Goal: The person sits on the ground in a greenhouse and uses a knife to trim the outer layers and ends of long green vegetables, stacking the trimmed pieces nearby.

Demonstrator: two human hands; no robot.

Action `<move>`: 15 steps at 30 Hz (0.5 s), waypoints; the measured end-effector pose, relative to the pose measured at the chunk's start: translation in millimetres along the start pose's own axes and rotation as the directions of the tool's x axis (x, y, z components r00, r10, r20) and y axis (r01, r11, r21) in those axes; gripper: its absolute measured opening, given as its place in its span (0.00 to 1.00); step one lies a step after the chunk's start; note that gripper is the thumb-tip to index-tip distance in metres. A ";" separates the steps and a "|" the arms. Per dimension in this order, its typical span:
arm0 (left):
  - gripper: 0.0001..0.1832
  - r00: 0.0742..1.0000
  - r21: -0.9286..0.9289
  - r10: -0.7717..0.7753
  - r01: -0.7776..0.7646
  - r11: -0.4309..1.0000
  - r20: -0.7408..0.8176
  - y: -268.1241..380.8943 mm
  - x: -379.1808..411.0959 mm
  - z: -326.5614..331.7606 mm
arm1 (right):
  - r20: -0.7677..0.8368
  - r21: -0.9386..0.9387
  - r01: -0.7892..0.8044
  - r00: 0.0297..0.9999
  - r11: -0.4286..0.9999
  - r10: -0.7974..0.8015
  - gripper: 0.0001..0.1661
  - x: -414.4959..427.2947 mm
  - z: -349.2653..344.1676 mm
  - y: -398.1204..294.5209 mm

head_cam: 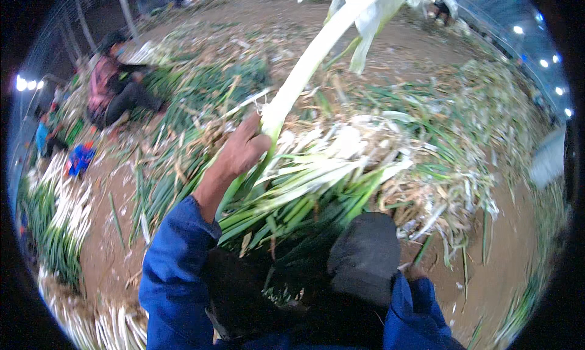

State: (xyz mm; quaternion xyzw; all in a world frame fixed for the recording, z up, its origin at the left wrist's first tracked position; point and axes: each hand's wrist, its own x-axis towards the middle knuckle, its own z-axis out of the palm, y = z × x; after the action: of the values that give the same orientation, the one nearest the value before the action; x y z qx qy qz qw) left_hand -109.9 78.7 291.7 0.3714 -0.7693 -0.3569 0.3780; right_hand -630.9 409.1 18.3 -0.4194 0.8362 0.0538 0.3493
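Note:
My left hand [244,149] is closed around a green onion [306,66], raised at a slant, with roots beside my fingers and pale loose leaves toward the top of the view. Below and right of it lies a heap of green onions [315,176], white stems and green leaves spread in front of my knees. My right hand [412,273] is low at the right, beside my knee, mostly hidden by the blue sleeve; a thin pale object shows at its fingers, too small to identify.
Peeled onion skins [438,208] litter the soil at the right. A person [112,85] sits among onion leaves at the upper left, with another person [43,133] farther left. Rows of green onions [59,213] lie along the left edge. Several lamps shine beyond.

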 end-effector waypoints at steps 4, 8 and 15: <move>0.41 0.991 -0.163 -0.009 0.031 0.986 0.136 26.4 -4.5 51.0 | -0.650 0.203 0.480 0.718 0.854 -0.249 0.35 -51.6 -129.1 -138.9; 0.45 0.950 0.167 -0.194 0.156 0.974 0.246 24.4 -20.5 82.6 | -0.975 0.203 0.911 0.223 0.359 -0.016 0.45 -36.4 -231.0 -173.2; 0.38 0.826 0.335 -0.187 -0.003 0.942 0.532 42.2 -33.0 112.2 | -0.851 0.478 0.613 0.500 -0.630 -0.159 0.57 -10.9 -242.2 -187.9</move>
State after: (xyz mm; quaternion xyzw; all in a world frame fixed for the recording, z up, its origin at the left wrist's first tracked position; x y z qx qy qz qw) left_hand -203.2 156.4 264.8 0.3452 -0.8742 -0.3372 0.0541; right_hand -618.1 202.9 245.0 -0.3091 0.2306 -0.8476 0.3645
